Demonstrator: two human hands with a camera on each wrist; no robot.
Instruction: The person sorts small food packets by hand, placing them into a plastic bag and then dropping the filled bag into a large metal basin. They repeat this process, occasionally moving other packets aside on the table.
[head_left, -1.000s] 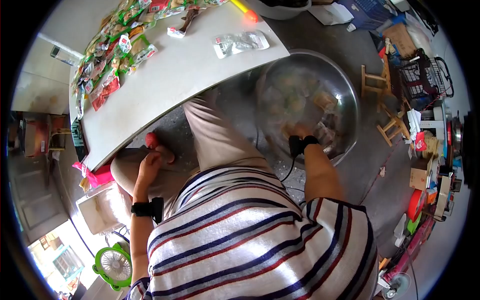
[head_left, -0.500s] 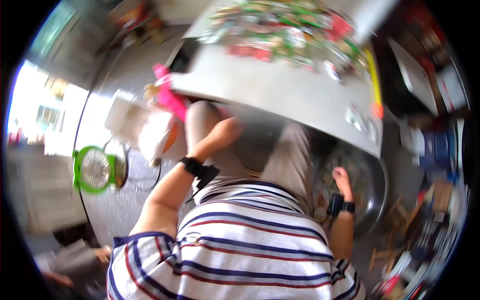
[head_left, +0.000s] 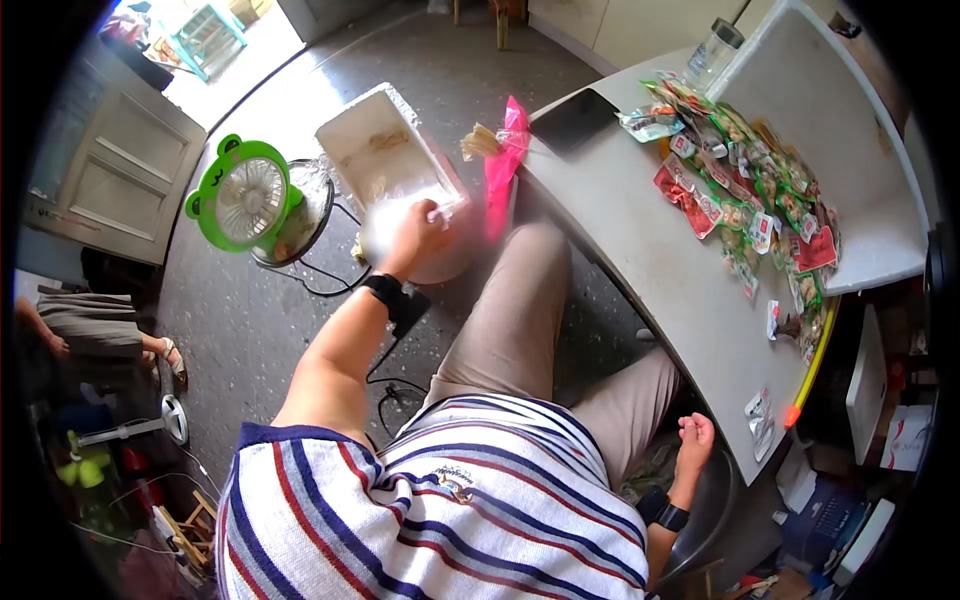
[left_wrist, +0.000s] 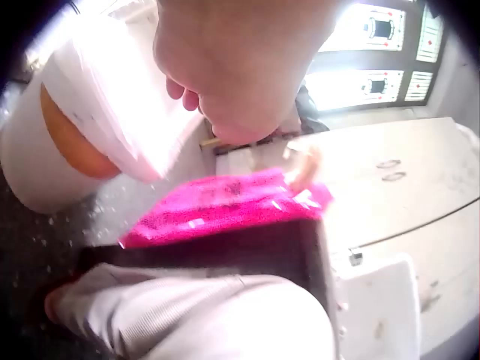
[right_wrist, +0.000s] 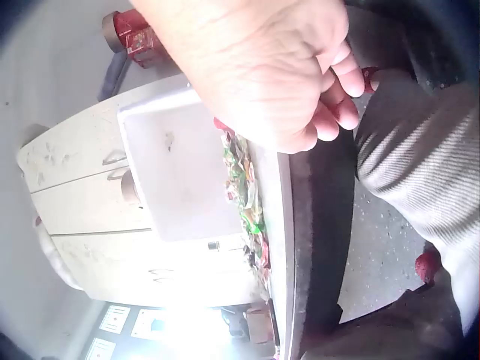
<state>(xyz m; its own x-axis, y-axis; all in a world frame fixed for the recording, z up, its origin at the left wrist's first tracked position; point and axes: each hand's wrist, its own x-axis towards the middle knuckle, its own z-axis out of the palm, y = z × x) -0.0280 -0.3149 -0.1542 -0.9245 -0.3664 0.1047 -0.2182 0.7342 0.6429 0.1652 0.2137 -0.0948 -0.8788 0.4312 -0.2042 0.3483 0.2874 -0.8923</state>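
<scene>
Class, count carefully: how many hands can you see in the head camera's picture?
3: the left hand near the white box, the right hand near the table, and another person's hand at the far left. That person's other hand may be hidden.

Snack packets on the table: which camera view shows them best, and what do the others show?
The head view: it looks down on the snack packets, so separate packets show. The right wrist view catches only a narrow strip of them; the left wrist view shows none.
</scene>
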